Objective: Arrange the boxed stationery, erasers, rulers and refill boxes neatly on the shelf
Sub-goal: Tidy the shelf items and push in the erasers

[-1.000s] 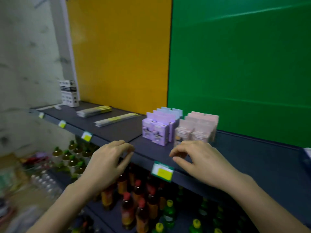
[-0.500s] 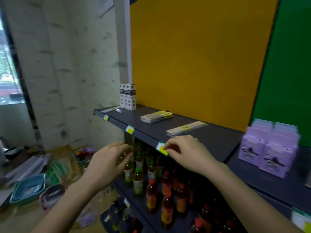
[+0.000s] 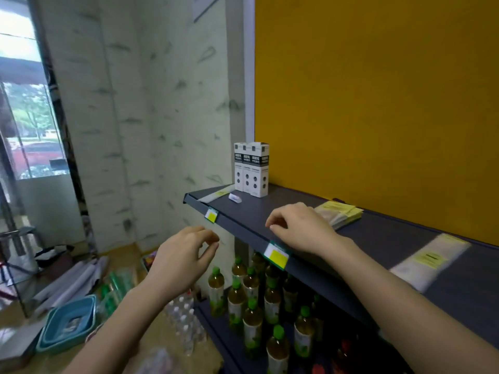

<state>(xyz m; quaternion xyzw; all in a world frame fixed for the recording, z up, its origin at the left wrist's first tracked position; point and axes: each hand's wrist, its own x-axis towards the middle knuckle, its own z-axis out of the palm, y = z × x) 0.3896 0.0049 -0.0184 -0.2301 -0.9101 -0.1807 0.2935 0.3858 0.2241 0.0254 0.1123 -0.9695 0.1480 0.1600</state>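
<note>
Your left hand [image 3: 183, 255] hangs in the air just in front of the shelf [image 3: 378, 238], below its front edge. Its fingers are loosely curled, thumb close to the forefinger, and it holds nothing. Your right hand [image 3: 302, 230] is over the front of the shelf, palm down, fingers loosely bent and also empty. Whether its fingertips touch the board you cannot tell.

At the far left corner three white boxes [image 3: 251, 170] stand upright side by side against the yellow panel [image 3: 378, 103]. A small white eraser [image 3: 235, 197] lies just in front of them, and a flat packet [image 3: 217, 194] lies along the shelf's left end. Just behind your right hand lies a stack of yellow-labelled packets [image 3: 339, 215]. Further right a long clear packet [image 3: 429, 259] lies slantwise, blurred. Two price tags [image 3: 276, 255] hang on the front edge. Bottles [image 3: 251, 292] with green caps stand on the shelf below, and blue basins [image 3: 67, 322] sit on the floor to the left.
</note>
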